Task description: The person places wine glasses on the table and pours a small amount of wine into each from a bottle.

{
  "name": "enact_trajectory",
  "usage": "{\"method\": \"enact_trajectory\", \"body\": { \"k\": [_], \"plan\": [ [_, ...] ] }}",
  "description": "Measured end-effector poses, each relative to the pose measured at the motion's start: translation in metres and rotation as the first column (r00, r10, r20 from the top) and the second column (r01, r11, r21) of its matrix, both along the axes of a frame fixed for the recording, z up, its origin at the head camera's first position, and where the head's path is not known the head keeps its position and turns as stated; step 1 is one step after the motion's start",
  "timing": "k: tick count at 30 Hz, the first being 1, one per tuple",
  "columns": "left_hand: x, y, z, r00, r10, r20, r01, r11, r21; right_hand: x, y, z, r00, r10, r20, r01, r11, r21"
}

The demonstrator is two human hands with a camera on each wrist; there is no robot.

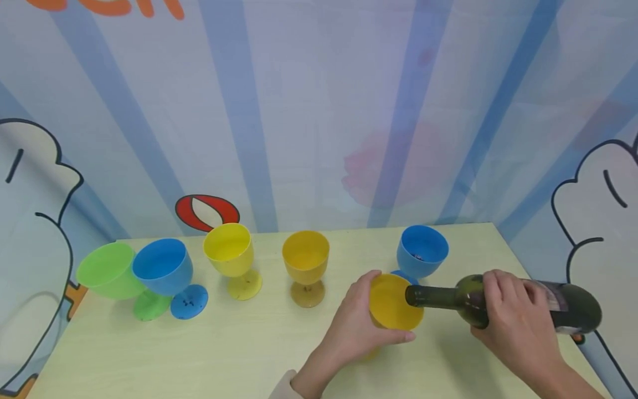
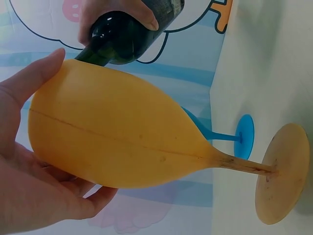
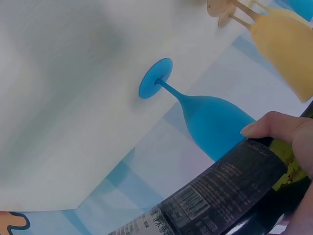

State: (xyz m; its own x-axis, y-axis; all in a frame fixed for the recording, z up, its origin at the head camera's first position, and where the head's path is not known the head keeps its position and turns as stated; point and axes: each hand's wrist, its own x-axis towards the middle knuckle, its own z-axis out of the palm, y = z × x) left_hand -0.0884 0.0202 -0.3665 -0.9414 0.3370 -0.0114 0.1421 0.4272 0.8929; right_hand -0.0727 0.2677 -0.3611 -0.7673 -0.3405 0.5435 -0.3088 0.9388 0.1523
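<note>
Amber goblet (image 1: 391, 310), mouth up, in left grip (image 1: 351, 324); green bottle (image 1: 471, 300) in right grip (image 1: 520, 321), tipped, neck at rim.

Two hands, left hand (image 1: 356, 327) and right hand (image 1: 523, 327). Within the left hand's fingers, one orange goblet (image 1: 391, 305). Just beyond those fingers, one blue goblet (image 1: 421, 257). To their left, four more, for six goblets in all: a second orange goblet (image 1: 306, 263), one yellow goblet (image 1: 231, 255), a second blue goblet (image 1: 165, 270), one green goblet (image 1: 108, 272). Within the right hand's fingers, one bottle (image 1: 471, 300). Below both hands' fingers, one table (image 1: 214, 354).
</note>
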Motion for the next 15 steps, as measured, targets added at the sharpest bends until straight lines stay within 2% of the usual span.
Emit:
{"method": "enact_trajectory", "body": {
  "k": [8, 15],
  "plan": [
    [0.0003, -0.0006, -0.0019, 1.000, -0.010, -0.005, 0.010, 1.000, -0.004, 0.0026, -0.0040, 0.0033, 1.000, 0.003, 0.000, -0.003, 0.998, 0.055],
    [0.0004, -0.0017, -0.0021, 1.000, -0.017, 0.003, 0.017, 1.000, -0.007, 0.0019, -0.0038, 0.0053, 0.998, 0.041, -0.048, -0.036, 0.995, 0.092]
  ]
}}
